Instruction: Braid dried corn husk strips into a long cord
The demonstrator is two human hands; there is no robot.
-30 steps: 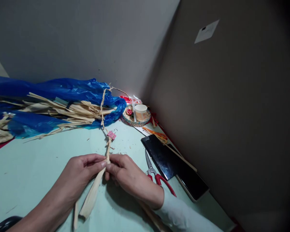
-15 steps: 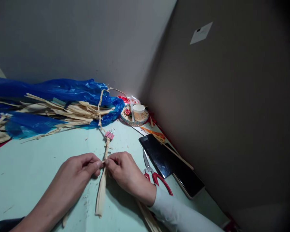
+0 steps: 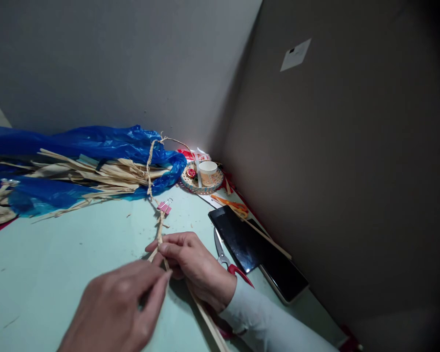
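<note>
Right grip (image 3: 197, 270) pinched the straw-coloured cord (image 3: 160, 229), whose long axis ran forward toward the pink clip (image 3: 164, 208); left grip (image 3: 119, 304), nearer the body, pinched a strand (image 3: 166, 263) at its near end.

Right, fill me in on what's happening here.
Someone's right hand pinches a pale twisted cord below a pink binder clip, while the left hand grips a strand just beneath. Red-handled scissors lie on the table, to the right; more dried strips lie behind, among blue plastic.
</note>
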